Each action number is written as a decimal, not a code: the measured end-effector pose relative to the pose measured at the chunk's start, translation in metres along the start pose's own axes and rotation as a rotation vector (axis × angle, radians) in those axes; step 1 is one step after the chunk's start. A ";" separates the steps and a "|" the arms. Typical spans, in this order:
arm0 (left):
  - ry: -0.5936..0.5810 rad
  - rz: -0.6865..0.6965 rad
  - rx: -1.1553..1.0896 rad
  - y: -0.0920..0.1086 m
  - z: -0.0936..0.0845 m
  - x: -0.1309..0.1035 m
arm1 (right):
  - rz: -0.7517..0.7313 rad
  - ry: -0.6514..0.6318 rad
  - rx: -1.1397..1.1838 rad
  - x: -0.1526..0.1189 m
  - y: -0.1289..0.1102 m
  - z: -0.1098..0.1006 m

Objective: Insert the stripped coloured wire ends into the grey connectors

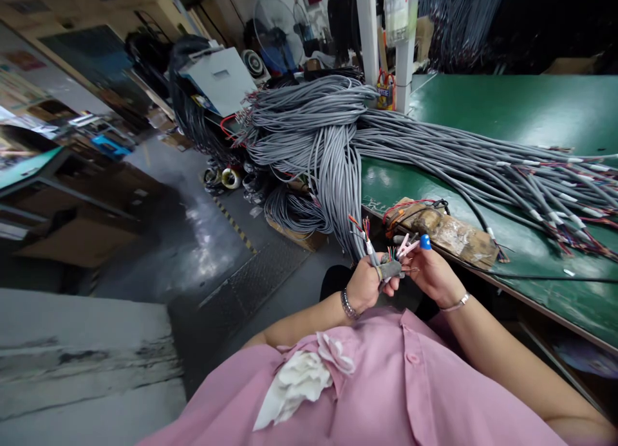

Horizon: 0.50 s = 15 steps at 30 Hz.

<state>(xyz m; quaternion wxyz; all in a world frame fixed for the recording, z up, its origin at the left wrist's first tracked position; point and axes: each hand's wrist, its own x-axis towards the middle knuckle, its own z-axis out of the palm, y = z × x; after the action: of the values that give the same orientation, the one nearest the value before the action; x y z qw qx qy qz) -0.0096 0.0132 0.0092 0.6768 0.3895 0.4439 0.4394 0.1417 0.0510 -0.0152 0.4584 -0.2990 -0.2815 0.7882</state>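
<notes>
My left hand (365,285) is closed around the end of a grey cable (389,270), whose cut tip shows thin coloured wires (391,253). More grey cable ends with white sleeves and bare coloured wires rise just behind that hand. Close on the right, my right hand (437,277) has its fingers pinched at thin wires coming from the held cable; the fingertips are partly hidden. A blue cap (425,241) covers its thumb tip. Small pale pink pieces (408,247), too small to identify, show between the hands.
A large bundle of grey cables (333,121) drapes over the edge of a green table (521,105), its stripped ends fanned out to the right. Near the table edge lies a tape-wrapped block (449,233). Cable coils (294,211) and a metal floor plate (255,285) are at the lower left.
</notes>
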 end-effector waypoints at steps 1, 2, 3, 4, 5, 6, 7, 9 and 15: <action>-0.001 0.003 0.000 -0.001 0.000 0.001 | 0.008 -0.010 0.026 0.001 0.002 0.001; 0.000 0.005 -0.002 -0.003 -0.001 0.001 | 0.009 -0.015 0.046 0.002 0.004 0.002; 0.003 0.008 -0.001 -0.004 -0.002 0.001 | 0.005 -0.013 0.058 0.003 0.005 0.003; 0.005 0.008 0.002 -0.005 -0.002 0.001 | -0.002 -0.002 0.063 0.004 0.006 0.004; 0.008 0.005 0.009 -0.006 -0.003 0.000 | -0.016 0.016 0.064 0.005 0.006 0.006; 0.010 0.000 0.020 -0.006 -0.004 0.000 | -0.033 0.039 0.066 0.006 0.006 0.007; 0.013 -0.008 0.031 -0.007 -0.004 -0.001 | -0.049 0.061 0.069 0.006 0.006 0.008; 0.025 -0.024 0.047 -0.007 -0.005 -0.002 | -0.072 0.107 0.086 0.007 0.005 0.011; 0.025 -0.049 0.061 -0.005 -0.006 -0.005 | -0.018 0.076 0.058 0.003 0.006 0.007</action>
<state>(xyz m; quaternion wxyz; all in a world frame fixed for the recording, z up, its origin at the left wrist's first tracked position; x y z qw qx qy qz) -0.0147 0.0074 0.0043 0.6695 0.3937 0.4749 0.4138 0.1317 0.0498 -0.0153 0.4844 -0.3127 -0.2435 0.7799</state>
